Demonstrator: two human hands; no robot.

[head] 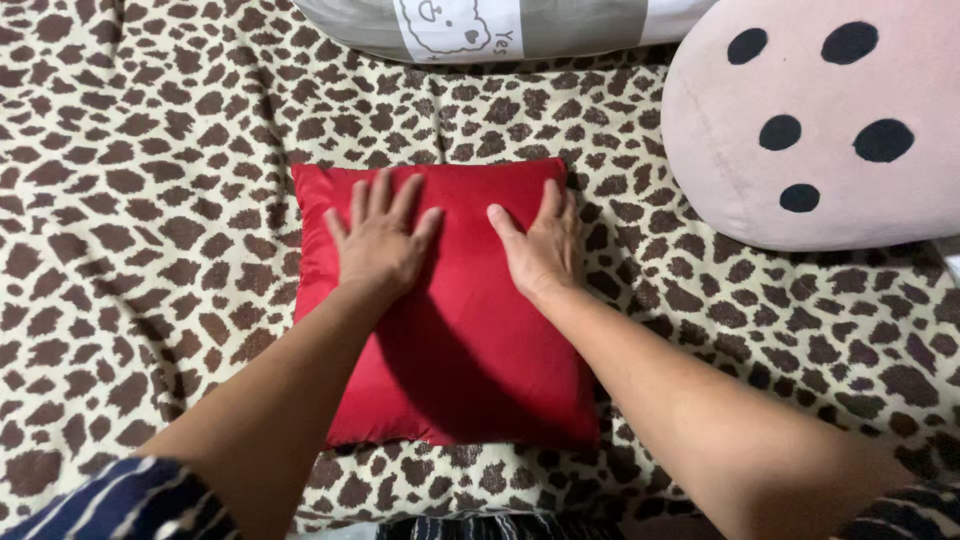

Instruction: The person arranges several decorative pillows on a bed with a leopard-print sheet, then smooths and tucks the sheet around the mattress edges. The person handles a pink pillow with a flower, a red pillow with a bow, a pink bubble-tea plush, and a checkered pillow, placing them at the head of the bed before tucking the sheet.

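Under both flat hands, left hand (380, 240) and right hand (542, 245), lies the red cushion (470, 350).

Square cushion (450, 330) lying flat on a patterned blanket (130, 200), central. Left hand (378, 243) and right hand (540, 245) both palm-down on the cushion's far half, side by side, apart. Round plush cushion (810, 130) on the blanket to the far right. Striped pillow (560, 25) behind, at the far edge.
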